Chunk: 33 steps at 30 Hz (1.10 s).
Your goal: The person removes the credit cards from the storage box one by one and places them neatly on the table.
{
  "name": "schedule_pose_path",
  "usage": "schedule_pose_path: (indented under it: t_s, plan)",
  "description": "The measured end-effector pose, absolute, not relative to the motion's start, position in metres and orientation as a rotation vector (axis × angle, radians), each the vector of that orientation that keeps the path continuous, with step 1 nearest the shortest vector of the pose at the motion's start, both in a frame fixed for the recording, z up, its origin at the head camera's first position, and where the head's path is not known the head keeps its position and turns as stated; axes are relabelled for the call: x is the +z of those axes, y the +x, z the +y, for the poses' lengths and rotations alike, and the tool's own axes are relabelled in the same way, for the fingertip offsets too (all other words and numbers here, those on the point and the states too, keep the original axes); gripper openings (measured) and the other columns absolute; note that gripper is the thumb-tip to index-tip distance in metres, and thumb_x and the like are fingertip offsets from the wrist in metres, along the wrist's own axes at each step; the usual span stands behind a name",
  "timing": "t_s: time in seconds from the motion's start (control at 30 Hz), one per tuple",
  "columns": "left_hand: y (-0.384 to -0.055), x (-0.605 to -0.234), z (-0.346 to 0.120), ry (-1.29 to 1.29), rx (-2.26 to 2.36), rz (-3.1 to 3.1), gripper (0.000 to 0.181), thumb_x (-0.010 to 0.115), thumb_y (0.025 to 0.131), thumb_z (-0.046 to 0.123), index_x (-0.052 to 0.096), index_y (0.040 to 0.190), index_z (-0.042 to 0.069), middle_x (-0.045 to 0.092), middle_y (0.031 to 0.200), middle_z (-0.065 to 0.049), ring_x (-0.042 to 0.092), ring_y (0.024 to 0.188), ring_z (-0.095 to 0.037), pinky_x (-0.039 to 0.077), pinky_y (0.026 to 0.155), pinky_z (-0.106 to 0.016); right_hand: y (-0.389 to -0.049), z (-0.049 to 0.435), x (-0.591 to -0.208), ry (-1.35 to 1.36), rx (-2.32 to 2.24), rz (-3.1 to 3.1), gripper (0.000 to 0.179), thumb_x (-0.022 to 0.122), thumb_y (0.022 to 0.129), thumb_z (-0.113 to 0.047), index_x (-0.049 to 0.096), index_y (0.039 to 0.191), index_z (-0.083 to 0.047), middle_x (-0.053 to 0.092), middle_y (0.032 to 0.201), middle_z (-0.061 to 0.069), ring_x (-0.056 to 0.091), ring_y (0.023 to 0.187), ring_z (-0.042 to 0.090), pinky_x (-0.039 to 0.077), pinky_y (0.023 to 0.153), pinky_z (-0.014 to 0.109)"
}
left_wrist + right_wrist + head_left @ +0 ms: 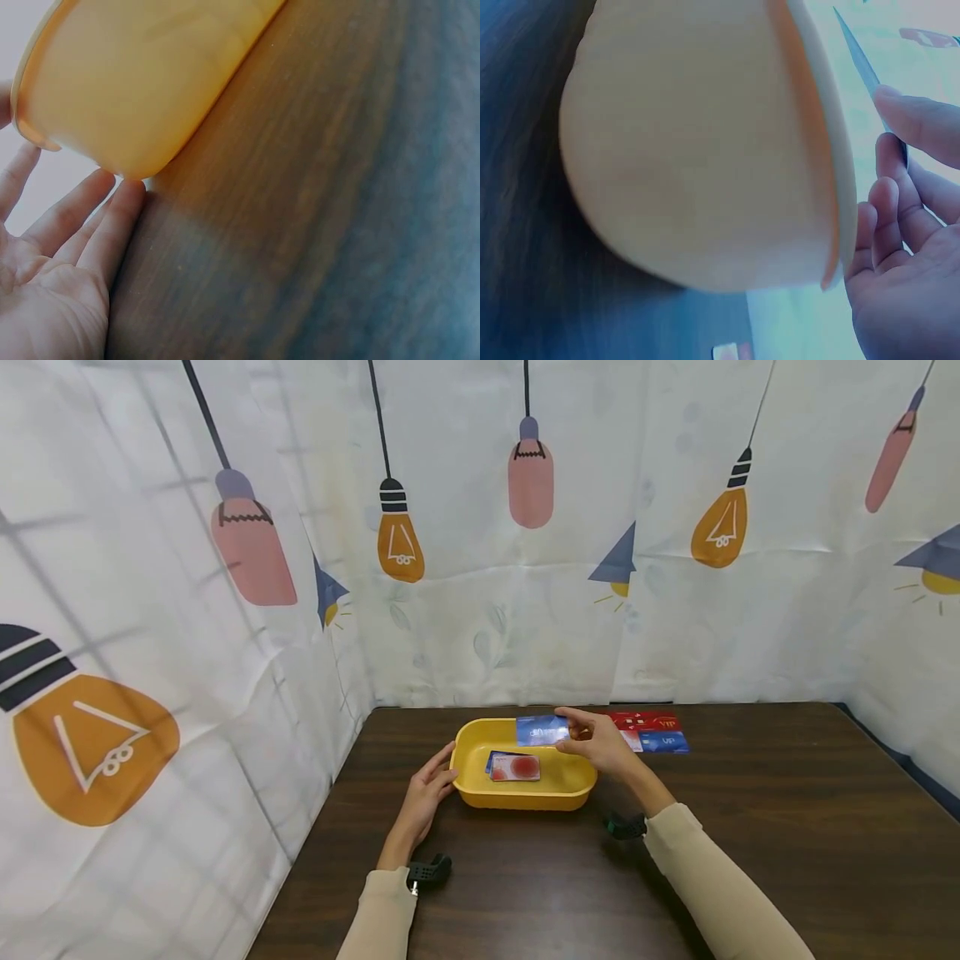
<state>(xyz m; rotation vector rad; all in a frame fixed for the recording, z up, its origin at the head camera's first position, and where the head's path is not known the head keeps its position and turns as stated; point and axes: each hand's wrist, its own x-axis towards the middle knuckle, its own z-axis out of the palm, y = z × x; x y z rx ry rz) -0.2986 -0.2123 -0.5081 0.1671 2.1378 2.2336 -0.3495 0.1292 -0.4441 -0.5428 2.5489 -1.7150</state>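
Observation:
A yellow plastic basket point(525, 797) stands on the dark wooden table. Inside it lie a red-and-white card point(516, 767) and a blue card point(490, 762) partly covered by it. Straight fingers of my left hand point(422, 797) touch the basket's left end; the left wrist view shows their tips against its outer wall. Above the basket's back right part, my right hand point(602, 745) pinches a blue VIP card point(536, 731) by its right end, between thumb and fingers. In the right wrist view that card point(859, 60) appears nearly edge-on.
To the right of the basket, behind my right hand, red VIP cards point(660, 721) and a blue VIP card point(663, 742) lie on the table point(765, 827). A white curtain point(465, 643) printed with lamps hangs behind and along the left side.

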Motion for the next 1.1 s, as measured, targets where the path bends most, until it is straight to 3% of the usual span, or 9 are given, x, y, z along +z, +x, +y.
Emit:
schedule_pose_path:
  t_s: [0.6,1.1]
  plan:
    - [-0.299,-0.508,-0.212,0.168,2.251,2.136,0.053,0.059,0.103,0.018,0.047,0.155,0.022,0.053,0.151,-0.021,0.052,0.138,-0.037,0.054,0.099,-0.023,-0.334,0.176,-0.457,-0.475,-1.718,2.575,0.058,0.074,0.093,-0.01,0.054,0.148,-0.006,0.056,0.107,0.018,0.053,0.093,0.027,0.052,0.073,0.02]
    - [-0.3,-0.508,-0.212,0.169,2.25,2.132,0.053,0.058,0.104,0.015,0.047,0.155,0.022,0.053,0.15,-0.022,0.052,0.138,-0.037,0.054,0.101,-0.024,-0.339,0.218,-0.471,-0.381,-1.671,2.678,0.061,0.071,0.097,-0.024,0.05,0.151,-0.007,0.051,0.11,0.013,0.05,0.099,0.024,0.048,0.073,0.022]
